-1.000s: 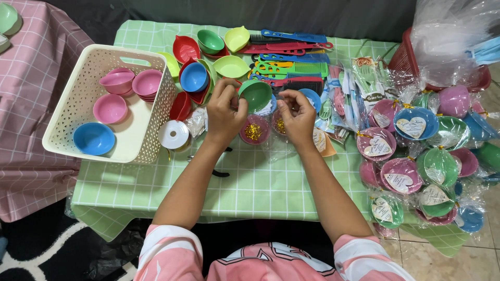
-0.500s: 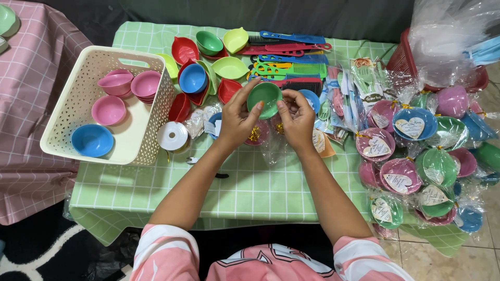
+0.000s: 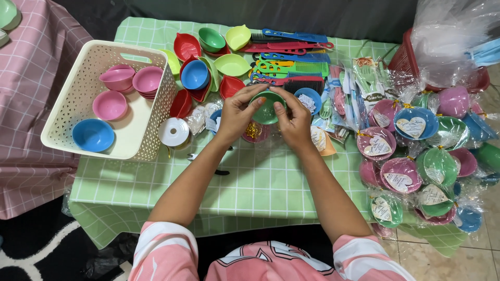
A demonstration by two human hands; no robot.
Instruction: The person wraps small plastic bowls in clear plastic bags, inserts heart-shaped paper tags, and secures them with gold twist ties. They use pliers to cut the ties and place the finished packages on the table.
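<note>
Hands meet above the green checked tablecloth [image 3: 250,182]: left hand [image 3: 237,114] and right hand [image 3: 294,122] both grasp a small green bowl [image 3: 266,108], held above the table. Beyond lie coloured combs [image 3: 291,62] and loose bowls [image 3: 211,39].

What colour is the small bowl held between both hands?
Green; the bowl shows best in the head view, held by the left hand and right hand.

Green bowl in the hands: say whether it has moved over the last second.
Yes. The green bowl has shifted right, away from the white basket, and both hands now hold it.
</note>
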